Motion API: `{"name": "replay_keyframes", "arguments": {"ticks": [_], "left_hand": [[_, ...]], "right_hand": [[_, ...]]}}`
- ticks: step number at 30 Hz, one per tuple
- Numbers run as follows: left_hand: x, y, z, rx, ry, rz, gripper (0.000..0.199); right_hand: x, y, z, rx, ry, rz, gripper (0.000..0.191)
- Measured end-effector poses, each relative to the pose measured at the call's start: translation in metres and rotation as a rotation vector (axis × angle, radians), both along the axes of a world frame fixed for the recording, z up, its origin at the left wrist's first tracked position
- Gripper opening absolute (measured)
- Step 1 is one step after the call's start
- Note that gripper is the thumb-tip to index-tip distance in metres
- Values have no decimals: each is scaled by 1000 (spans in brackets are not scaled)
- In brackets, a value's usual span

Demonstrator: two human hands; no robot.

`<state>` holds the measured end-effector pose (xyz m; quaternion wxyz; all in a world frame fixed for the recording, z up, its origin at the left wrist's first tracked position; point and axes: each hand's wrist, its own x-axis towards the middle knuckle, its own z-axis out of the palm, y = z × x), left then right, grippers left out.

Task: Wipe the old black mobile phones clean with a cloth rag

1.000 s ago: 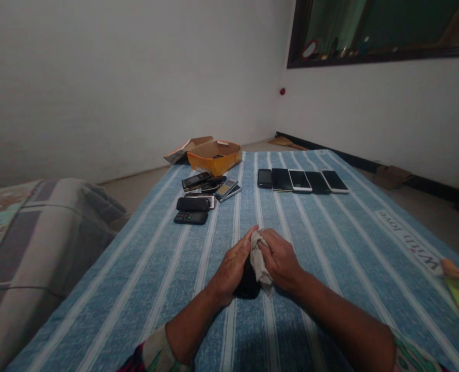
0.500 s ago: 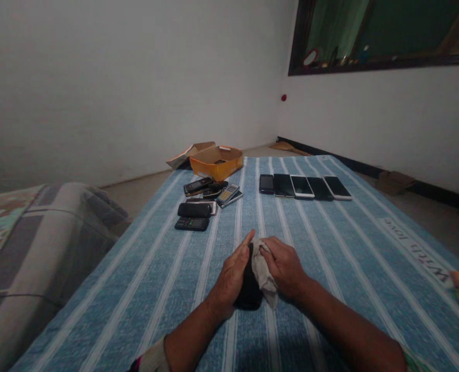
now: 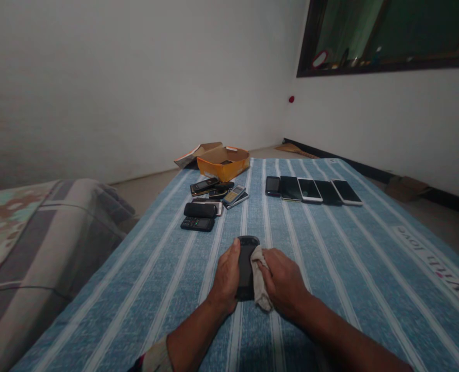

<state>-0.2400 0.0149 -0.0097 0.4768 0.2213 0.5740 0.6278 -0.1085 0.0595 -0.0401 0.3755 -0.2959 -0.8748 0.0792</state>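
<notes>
- The left hand (image 3: 226,276) is closed narrow around the left side of a dark handset (image 3: 246,268), and its thumb lies up along the edge of this phone.
- The right hand (image 3: 283,279) is also narrow. Its fingers hold a small off-white cloth (image 3: 260,281) and press it to the right side of the handset.
- The handset is in the middle of the near part of a blue striped bedsheet (image 3: 322,299), with its long side pointing to the far end. I cannot tell if it touches the sheet or is only held just above it.
- The step in hand seems to be wiping this handset with the cloth.
- In my judgement, the part under the left hand is out of reach of the cloth, so the next move calls for a change of grip.
- Farther away on the left side of the sheet lies a loose group of phones, with a black keypad phone (image 3: 197,223) nearest to the hands.
- On the far right side, a neat row of smartphones (image 3: 310,189) lies side by side.
- An open orange cardboard box (image 3: 223,165) is at the far end, beyond the loose group.
</notes>
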Motion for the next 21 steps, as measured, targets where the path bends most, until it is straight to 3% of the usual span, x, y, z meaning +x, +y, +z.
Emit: {"name": "replay_keyframes", "arguments": {"ticks": [8, 14, 21], "left_hand": [[-4, 1, 5, -23, 40, 145, 64], [-7, 2, -2, 2, 36, 151, 61], [-5, 1, 13, 18, -156, 128, 51]], "right_hand": [[-4, -16, 2, 107, -75, 17, 21], [0, -9, 2, 50, -77, 54, 18], [1, -13, 3, 42, -75, 70, 13]]}}
